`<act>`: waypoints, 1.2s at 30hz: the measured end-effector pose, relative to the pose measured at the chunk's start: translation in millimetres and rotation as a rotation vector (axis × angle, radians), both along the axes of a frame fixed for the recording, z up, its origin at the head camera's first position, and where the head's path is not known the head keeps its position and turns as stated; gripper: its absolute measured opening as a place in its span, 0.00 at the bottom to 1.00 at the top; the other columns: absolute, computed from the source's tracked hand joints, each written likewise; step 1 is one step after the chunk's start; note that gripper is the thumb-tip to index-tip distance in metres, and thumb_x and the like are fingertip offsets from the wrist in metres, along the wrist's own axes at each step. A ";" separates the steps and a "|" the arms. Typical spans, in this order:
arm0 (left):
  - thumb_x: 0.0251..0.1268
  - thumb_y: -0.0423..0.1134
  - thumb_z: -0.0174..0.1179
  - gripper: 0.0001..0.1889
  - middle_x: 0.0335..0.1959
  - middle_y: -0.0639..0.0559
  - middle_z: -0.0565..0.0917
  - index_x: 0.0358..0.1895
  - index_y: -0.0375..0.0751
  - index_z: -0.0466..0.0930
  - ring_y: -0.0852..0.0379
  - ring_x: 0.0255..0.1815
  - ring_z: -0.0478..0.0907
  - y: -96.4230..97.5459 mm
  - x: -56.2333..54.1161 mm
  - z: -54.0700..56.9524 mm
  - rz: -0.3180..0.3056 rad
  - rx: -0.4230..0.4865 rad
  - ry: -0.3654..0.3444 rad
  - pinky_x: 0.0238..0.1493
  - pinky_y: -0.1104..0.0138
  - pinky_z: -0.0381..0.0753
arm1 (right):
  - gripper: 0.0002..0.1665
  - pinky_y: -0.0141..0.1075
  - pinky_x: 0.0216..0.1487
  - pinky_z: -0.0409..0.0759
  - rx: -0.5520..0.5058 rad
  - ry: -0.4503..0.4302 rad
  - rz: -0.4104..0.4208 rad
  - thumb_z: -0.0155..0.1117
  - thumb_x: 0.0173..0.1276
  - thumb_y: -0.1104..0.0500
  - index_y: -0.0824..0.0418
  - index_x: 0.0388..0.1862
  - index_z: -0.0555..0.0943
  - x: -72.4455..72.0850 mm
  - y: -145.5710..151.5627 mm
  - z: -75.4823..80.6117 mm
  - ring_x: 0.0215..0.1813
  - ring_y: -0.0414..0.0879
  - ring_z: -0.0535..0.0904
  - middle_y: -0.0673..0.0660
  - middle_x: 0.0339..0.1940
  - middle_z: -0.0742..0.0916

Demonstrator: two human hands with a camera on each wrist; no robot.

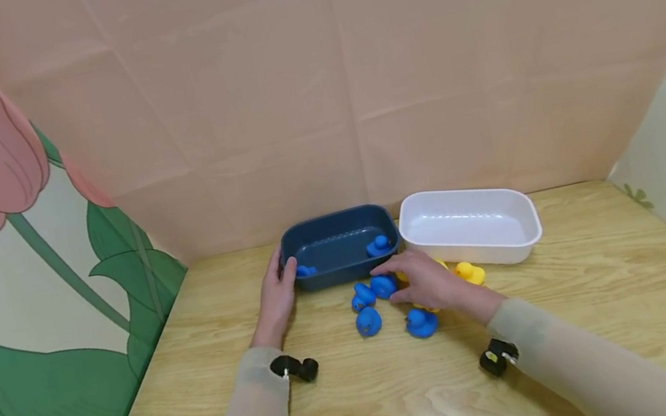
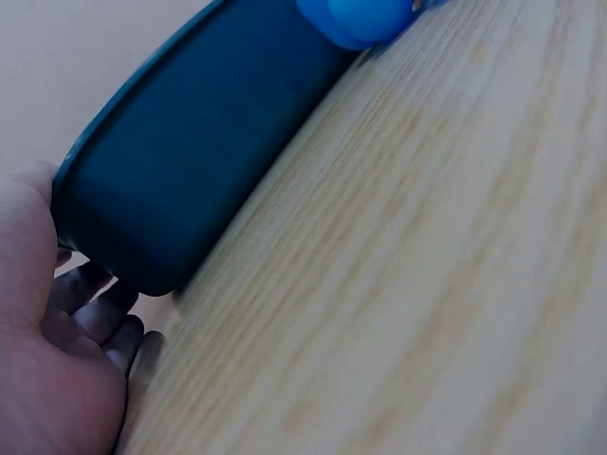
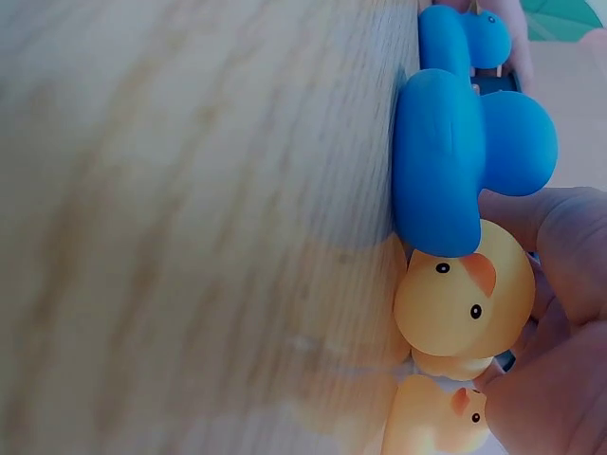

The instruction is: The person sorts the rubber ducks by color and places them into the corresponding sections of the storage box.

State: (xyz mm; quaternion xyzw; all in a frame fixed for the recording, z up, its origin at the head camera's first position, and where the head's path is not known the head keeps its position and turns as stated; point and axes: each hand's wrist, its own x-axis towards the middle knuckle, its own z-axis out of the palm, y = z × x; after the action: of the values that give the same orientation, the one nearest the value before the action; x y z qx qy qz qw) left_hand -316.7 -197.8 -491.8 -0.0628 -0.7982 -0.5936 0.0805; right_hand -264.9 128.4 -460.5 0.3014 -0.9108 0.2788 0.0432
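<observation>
At the left end of a dark blue tub, my left hand grips the wall, thumb at the rim and fingers outside; its curled fingers show in the left wrist view. Two blue rubber ducks lie inside the tub, one at the right, another near the left thumb. My right hand has thumb and fingers around a blue rubber duck on the table before the tub. In the right wrist view, other ducks hide that grasp.
More blue ducks lie nearby, one below the right hand. Yellow ducks sit beside and partly under that hand. A white tub stands right of the dark one, near the fabric backdrop behind the wooden table.
</observation>
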 end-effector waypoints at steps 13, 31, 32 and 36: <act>0.94 0.51 0.50 0.34 0.90 0.47 0.59 0.91 0.46 0.54 0.47 0.90 0.54 0.7 -1.3 0.6 0.002 0.000 0.002 0.88 0.51 0.54 | 0.32 0.53 0.64 0.81 -0.022 -0.071 -0.034 0.83 0.71 0.61 0.58 0.72 0.86 -1.0 1.4 -0.3 0.61 0.55 0.80 0.55 0.66 0.88; 0.92 0.56 0.51 0.36 0.90 0.48 0.59 0.92 0.51 0.53 0.46 0.90 0.54 -0.7 -0.4 -2.0 0.004 -0.009 -0.002 0.87 0.49 0.55 | 0.34 0.61 0.72 0.79 -0.247 -0.127 -0.076 0.81 0.73 0.60 0.58 0.76 0.83 16.6 1.8 31.0 0.64 0.58 0.84 0.55 0.60 0.90; 0.92 0.54 0.51 0.35 0.90 0.47 0.59 0.92 0.51 0.53 0.46 0.90 0.54 -0.7 -0.5 -2.1 0.003 -0.011 -0.002 0.88 0.49 0.54 | 0.34 0.61 0.71 0.79 -0.258 -0.120 -0.073 0.81 0.73 0.60 0.58 0.76 0.83 17.3 1.0 32.9 0.63 0.58 0.84 0.54 0.59 0.90; 0.93 0.51 0.50 0.34 0.90 0.47 0.59 0.92 0.50 0.53 0.46 0.90 0.54 -0.2 -0.1 -1.3 0.006 -0.008 -0.009 0.88 0.49 0.54 | 0.33 0.62 0.71 0.80 -0.299 -0.102 -0.072 0.81 0.73 0.60 0.59 0.76 0.83 18.7 -2.1 38.2 0.63 0.58 0.85 0.55 0.59 0.90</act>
State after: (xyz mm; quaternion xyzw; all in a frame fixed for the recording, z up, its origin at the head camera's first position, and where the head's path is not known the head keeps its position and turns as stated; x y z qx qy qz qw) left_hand -316.8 -198.0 -493.0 -0.0580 -0.8012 -0.5904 0.0787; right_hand -246.2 126.2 -422.3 0.2442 -0.8705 0.4243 0.0512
